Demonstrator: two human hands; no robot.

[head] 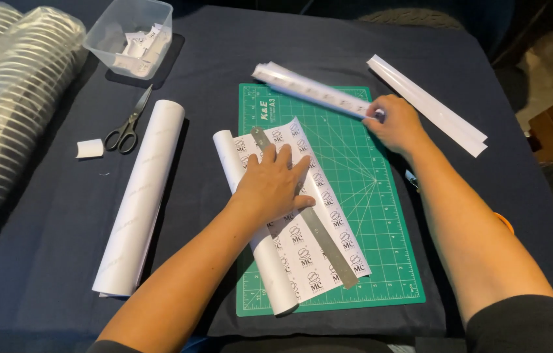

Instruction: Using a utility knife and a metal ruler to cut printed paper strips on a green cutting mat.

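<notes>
Dark cloth covers the counter (pixel 48 216), and a green cutting mat (pixel 361 196) is laid at its middle. On the mat a printed sheet (pixel 302 242), curled into a roll along its left edge, is pinned under a steel ruler (pixel 322 238) that runs diagonally from far left to near right. The left hand (pixel 273 183) is pressed flat on both, fingers (pixel 284 157) spread and released, grasping nothing. The right hand (pixel 395 121) is at the far edge of the mat, its fingers closed on the end of a strip (pixel 309 88) cut from similar printed paper.

A larger paper roll (pixel 140 196) lies left of the mat, with scissors (pixel 127 124) and a small paper curl (pixel 89 148) beside its far end. A clear tub (pixel 116 26) of paper pieces stands at the far left, stacked plastic cups (pixel 8 111) fill the left edge, and a folded white strip (pixel 428 104) lies at the far right.

For a clean result, the ruler is probably best kept under even downward pressure near its middle, so that neither it nor the springy sheet can creep. The fingertips should be kept behind the ruler's working edge. The curl would be better flattened before any line is followed.
</notes>
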